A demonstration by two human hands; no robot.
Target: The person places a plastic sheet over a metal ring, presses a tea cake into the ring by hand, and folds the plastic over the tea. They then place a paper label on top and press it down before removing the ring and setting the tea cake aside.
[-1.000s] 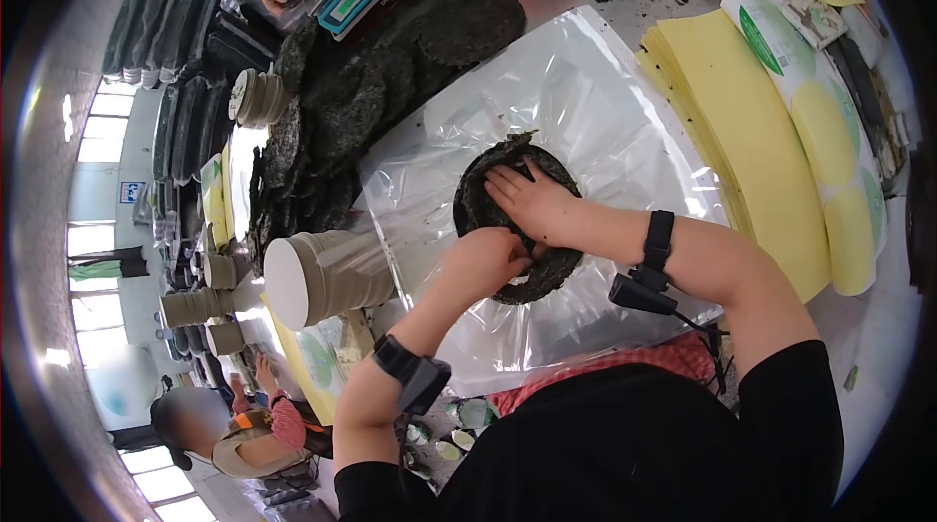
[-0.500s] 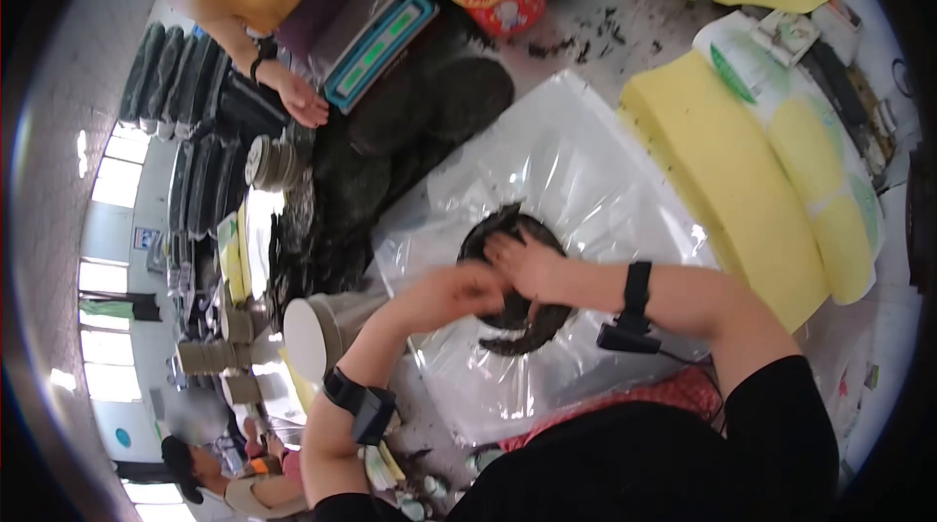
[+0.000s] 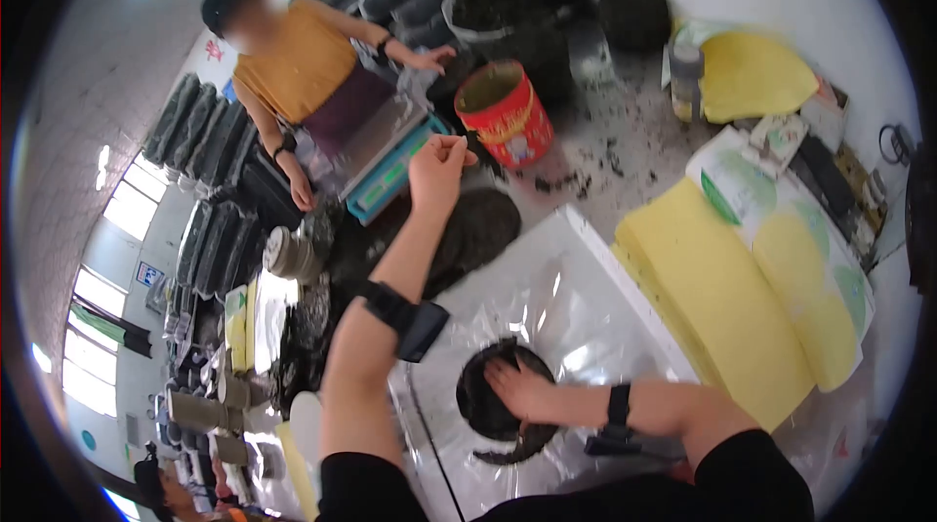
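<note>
On the clear plastic sheet lies a round, dark, moist-looking mass, with a curved dark strip along its lower edge. My right hand rests on this mass, its fingers stretched out flat. My left hand is raised well ahead of it, over the area between the teal-edged scale and the red bucket. Its fingers are curled together near their tips; whatever they pinch is too small to make out.
Across the table a person in a yellow top stands by the scale. Dark flattened heaps lie beyond the plastic. Yellow foam sheets flank it on the right. Beige round containers and dark crumbs are also about.
My left hand has left the dark mass and risen forward, towards the scale and bucket. My right hand stays on the mass. The view has tilted up, showing more of the far side.
</note>
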